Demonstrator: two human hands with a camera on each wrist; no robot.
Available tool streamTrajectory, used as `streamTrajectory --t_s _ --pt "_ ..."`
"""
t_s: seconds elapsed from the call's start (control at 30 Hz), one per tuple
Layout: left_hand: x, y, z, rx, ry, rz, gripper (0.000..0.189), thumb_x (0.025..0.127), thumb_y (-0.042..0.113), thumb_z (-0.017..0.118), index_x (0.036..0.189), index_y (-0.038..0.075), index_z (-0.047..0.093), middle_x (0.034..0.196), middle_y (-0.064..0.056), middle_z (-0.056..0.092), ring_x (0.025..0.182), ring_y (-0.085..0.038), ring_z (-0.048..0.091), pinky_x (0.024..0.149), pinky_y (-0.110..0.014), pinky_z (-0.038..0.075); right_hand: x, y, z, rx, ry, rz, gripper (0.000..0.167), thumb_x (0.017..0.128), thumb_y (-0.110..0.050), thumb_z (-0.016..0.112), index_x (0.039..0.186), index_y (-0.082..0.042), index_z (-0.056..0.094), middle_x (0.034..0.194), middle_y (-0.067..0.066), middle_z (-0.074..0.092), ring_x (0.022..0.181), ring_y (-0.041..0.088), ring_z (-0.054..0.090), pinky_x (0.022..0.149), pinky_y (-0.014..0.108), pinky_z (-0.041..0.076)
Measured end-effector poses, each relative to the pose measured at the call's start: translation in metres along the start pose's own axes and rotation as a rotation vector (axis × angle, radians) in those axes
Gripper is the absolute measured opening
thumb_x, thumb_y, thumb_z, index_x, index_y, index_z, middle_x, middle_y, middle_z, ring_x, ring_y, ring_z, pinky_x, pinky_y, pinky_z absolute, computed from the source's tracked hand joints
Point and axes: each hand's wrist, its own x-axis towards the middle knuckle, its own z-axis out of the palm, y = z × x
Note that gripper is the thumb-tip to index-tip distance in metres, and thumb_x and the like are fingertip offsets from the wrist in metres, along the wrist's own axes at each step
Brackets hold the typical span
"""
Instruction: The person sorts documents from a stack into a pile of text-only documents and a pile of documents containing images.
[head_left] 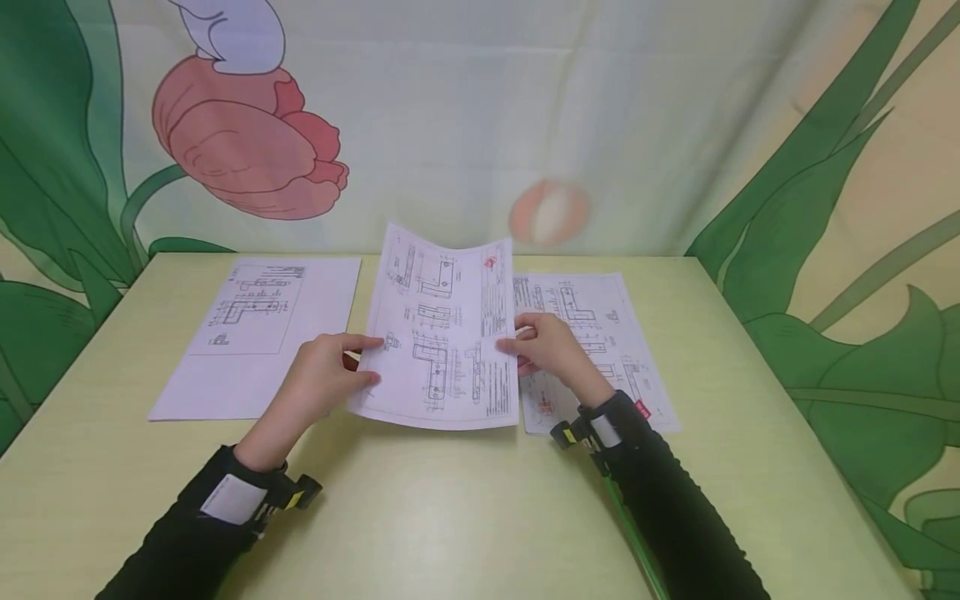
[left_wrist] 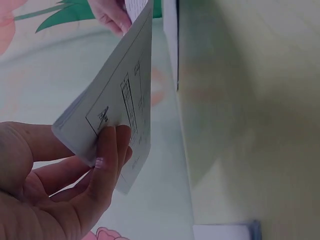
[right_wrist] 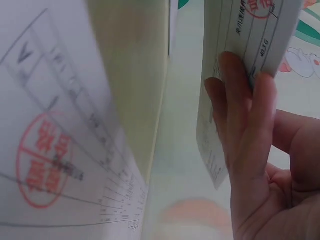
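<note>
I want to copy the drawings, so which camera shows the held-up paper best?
The head view, because the held sheet faces us there almost whole. The left wrist view shows it at a steep slant; the right wrist view catches only part, also slanted, with some red stamp.

Pale yellow table (head_left: 480, 517), whitish backdrop (head_left: 450, 125) behind — pink flower (head_left: 240, 158), green leaves (head_left: 45, 125) (large, printed)

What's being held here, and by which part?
The raised printed drawing: the left hand pinches its left edge, the right hand its right edge.
</note>
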Motion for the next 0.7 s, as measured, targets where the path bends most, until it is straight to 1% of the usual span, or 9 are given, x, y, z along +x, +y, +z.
streamTrajectory --t_s 0.13,0.23,0.33,0.5,0.6,0.7 --pt "0.001 -0.002 0.01 0.009 -0.018 0.001 0.046 0.076 0.005 0.074 0.121 0.003 0.064 0.102 -0.018 0.068 0.078 -0.022 0.064 0.058 -0.026 0.046 0.001 0.006 0.002 -0.037 0.003 0.022 0.062 0.08 -0.015 0.076 0.134 -0.009 0.047 0.104 0.015 0.066 0.068 0.019 0.069 0.063 0.033 0.057" --pt "0.002 -0.003 0.016 0.015 -0.031 0.007 0.046 0.076 0.003 0.074 0.121 0.001 0.064 0.107 -0.02 0.067 0.079 -0.023 0.065 0.057 -0.026 0.046 0.002 0.01 0.005 -0.075 0.016 0.024 0.069 0.078 -0.013 0.077 0.138 -0.013 0.044 0.103 0.013 0.066 0.069 0.018 0.068 0.061 0.029 0.056" --pt "0.004 -0.005 0.021 0.018 -0.041 0.005 0.045 0.077 0.003 0.073 0.121 0.0 0.063 0.107 -0.021 0.066 0.078 -0.023 0.064 0.057 -0.026 0.047 0.002 0.013 0.008 -0.097 0.03 0.017 0.066 0.078 -0.011 0.077 0.136 -0.015 0.048 0.101 0.012 0.066 0.068 0.017 0.068 0.059 0.027 0.055" --pt "0.006 -0.009 0.026 0.034 -0.053 -0.009 0.044 0.077 0.003 0.073 0.12 -0.001 0.064 0.105 -0.021 0.067 0.079 -0.024 0.064 0.057 -0.027 0.048 0.001 0.013 0.008 -0.108 0.019 0.007 0.051 0.079 -0.008 0.075 0.126 -0.011 0.058 0.101 0.013 0.063 0.07 0.018 0.067 0.06 0.026 0.055" --pt "0.006 -0.008 0.027 0.052 -0.075 -0.025 0.044 0.077 0.004 0.073 0.12 -0.002 0.063 0.106 -0.021 0.067 0.081 -0.025 0.063 0.06 -0.027 0.048 0.0 0.013 0.008 -0.161 0.009 0.009 0.048 0.079 -0.008 0.074 0.125 -0.01 0.06 0.105 0.012 0.063 0.071 0.017 0.066 0.062 0.024 0.054" --pt "0.006 -0.007 0.028 0.075 -0.102 -0.031 0.045 0.078 0.005 0.073 0.121 -0.004 0.062 0.109 -0.022 0.065 0.085 -0.026 0.062 0.062 -0.029 0.049 -0.001 0.013 0.008 -0.221 0.004 0.0 0.049 0.079 -0.01 0.074 0.126 -0.011 0.06 0.11 0.011 0.063 0.076 0.017 0.066 0.066 0.025 0.053"
